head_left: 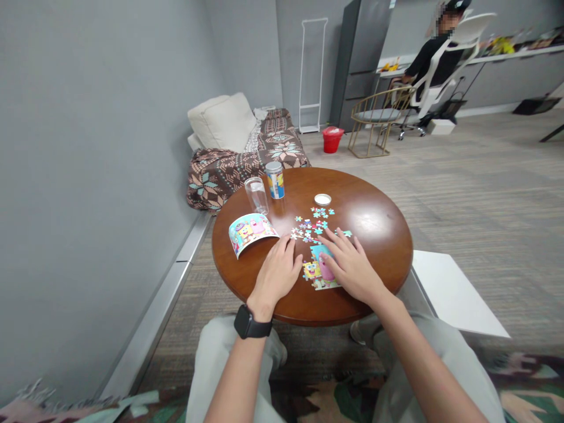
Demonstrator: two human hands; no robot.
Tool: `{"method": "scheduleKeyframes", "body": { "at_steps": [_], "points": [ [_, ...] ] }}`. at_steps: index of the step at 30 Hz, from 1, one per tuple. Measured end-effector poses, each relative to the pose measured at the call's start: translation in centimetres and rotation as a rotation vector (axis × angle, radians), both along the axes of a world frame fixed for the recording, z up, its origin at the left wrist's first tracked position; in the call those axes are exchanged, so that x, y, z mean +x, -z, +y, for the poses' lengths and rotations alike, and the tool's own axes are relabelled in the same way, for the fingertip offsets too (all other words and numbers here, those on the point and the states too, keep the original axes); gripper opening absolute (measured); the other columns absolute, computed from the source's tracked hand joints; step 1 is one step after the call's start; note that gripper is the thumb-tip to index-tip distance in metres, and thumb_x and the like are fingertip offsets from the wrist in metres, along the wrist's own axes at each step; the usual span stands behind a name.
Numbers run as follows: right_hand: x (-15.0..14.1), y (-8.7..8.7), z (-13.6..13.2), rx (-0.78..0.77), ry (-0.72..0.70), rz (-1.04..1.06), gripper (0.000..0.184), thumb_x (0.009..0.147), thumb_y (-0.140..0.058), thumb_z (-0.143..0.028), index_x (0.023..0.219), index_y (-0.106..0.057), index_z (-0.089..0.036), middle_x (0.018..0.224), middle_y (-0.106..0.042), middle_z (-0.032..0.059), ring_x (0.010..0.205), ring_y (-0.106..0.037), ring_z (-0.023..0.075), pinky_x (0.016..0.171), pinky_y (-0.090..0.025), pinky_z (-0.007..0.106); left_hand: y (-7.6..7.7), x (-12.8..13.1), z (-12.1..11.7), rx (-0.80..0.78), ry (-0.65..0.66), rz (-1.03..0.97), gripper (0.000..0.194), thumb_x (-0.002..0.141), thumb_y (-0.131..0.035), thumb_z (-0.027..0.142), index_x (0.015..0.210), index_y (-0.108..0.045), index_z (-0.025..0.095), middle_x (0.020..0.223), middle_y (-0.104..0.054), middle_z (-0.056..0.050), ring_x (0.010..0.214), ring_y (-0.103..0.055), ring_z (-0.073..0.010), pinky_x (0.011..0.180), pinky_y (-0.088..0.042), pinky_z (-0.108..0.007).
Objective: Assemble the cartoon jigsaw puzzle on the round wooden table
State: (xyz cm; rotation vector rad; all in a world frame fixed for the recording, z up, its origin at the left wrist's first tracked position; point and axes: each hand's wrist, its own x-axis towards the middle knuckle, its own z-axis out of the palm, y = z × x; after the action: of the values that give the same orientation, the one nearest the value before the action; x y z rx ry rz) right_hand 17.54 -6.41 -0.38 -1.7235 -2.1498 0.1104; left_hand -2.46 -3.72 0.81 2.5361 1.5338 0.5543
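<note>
A partly joined jigsaw puzzle [321, 282] with a yellow and a pink cartoon figure lies near the front of the round wooden table [247, 276]. My right hand [350, 263] rests over its right side with fingers spread, hiding part of it. To the left of the puzzle, my left hand [279, 267] lies on the tabletop, fingers stretched forward, with nothing seen in it. Loose puzzle pieces [308, 225] are scattered just beyond both hands. A curved picture card [252, 231] showing the same figures stands on edge to the left.
Behind the card are a clear glass [257, 196] and a printed tin [275, 181]; a round lid [322, 200] lies at the back. A white panel [456, 291] is right of the table. Farther off, a person [434, 59] sits in a white chair.
</note>
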Motion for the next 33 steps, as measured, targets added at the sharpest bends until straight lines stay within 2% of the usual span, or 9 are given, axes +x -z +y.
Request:
{"method": "scheduleKeyframes", "body": {
  "at_steps": [4, 9, 13, 17, 19, 24, 33],
  "points": [
    [-0.12, -0.23, -0.07, -0.023, -0.007, -0.026, 0.051, 0.103, -0.025, -0.038, 0.144, -0.052, -0.024, 0.161, -0.035, 0.0068, 0.151, -0.026, 0.0292, 0.119, -0.022, 0.059, 0.06, 0.03, -0.03, 0.004, 0.001, -0.014, 0.044, 0.100, -0.039, 0.030, 0.138, -0.050, 0.009, 0.149, -0.048, -0.018, 0.140, -0.046, -0.0267, 0.118, -0.038, -0.042],
    [-0.32, 0.17, 0.14, -0.015, 0.138, -0.015, 0.055, 0.102, -0.024, -0.035, 0.144, -0.050, -0.012, 0.158, -0.037, 0.0144, 0.150, -0.027, 0.0308, 0.119, -0.021, 0.060, 0.10, 0.04, -0.04, -0.001, -0.001, -0.022, 0.045, 0.100, -0.040, 0.031, 0.139, -0.049, 0.010, 0.148, -0.049, -0.018, 0.140, -0.045, -0.0263, 0.118, -0.038, -0.042],
    [-0.36, 0.27, 0.33, -0.022, 0.209, 0.041, 0.056, 0.101, -0.025, -0.034, 0.146, -0.046, -0.009, 0.157, -0.039, 0.0162, 0.149, -0.029, 0.0282, 0.120, -0.021, 0.056, 0.23, -0.02, 0.02, -0.001, -0.003, -0.020, 0.045, 0.100, -0.041, 0.030, 0.139, -0.047, 0.009, 0.149, -0.048, -0.018, 0.140, -0.045, -0.0268, 0.118, -0.038, -0.042],
    [-0.27, -0.14, 0.51, -0.063, 0.454, 0.122, 0.060, 0.098, -0.027, -0.033, 0.145, -0.043, 0.000, 0.156, -0.036, 0.0244, 0.148, -0.030, 0.0325, 0.119, -0.021, 0.058, 0.24, -0.06, 0.09, -0.006, 0.000, -0.028, 0.044, 0.099, -0.043, 0.028, 0.137, -0.047, 0.007, 0.149, -0.048, -0.020, 0.140, -0.045, -0.0275, 0.119, -0.036, -0.043],
    [-0.27, -0.30, 0.55, -0.072, 0.514, 0.146, 0.060, 0.096, -0.029, -0.031, 0.144, -0.044, 0.001, 0.156, -0.036, 0.0252, 0.148, -0.030, 0.0332, 0.119, -0.020, 0.058, 0.21, -0.09, 0.12, -0.005, 0.006, -0.035, 0.042, 0.099, -0.044, 0.028, 0.135, -0.048, 0.007, 0.148, -0.048, -0.020, 0.140, -0.045, -0.0277, 0.119, -0.037, -0.044],
    [-0.39, -0.27, 0.42, -0.047, 0.463, 0.173, 0.056, 0.093, -0.032, -0.027, 0.144, -0.046, -0.006, 0.154, -0.043, 0.0192, 0.147, -0.033, 0.0288, 0.121, -0.018, 0.057, 0.32, -0.24, 0.25, 0.015, 0.027, -0.039, 0.036, 0.099, -0.043, 0.028, 0.130, -0.051, 0.012, 0.147, -0.049, -0.018, 0.136, -0.049, -0.0279, 0.116, -0.041, -0.046],
    [-0.31, -0.33, 0.26, -0.025, 0.391, 0.187, 0.053, 0.094, -0.033, -0.027, 0.140, -0.053, -0.010, 0.153, -0.045, 0.0172, 0.146, -0.034, 0.0313, 0.119, -0.019, 0.060, 0.44, -0.21, 0.28, 0.019, 0.019, -0.021, 0.040, 0.099, -0.041, 0.030, 0.134, -0.051, 0.011, 0.149, -0.048, -0.018, 0.137, -0.049, -0.0279, 0.116, -0.040, -0.045]
  ]
}}
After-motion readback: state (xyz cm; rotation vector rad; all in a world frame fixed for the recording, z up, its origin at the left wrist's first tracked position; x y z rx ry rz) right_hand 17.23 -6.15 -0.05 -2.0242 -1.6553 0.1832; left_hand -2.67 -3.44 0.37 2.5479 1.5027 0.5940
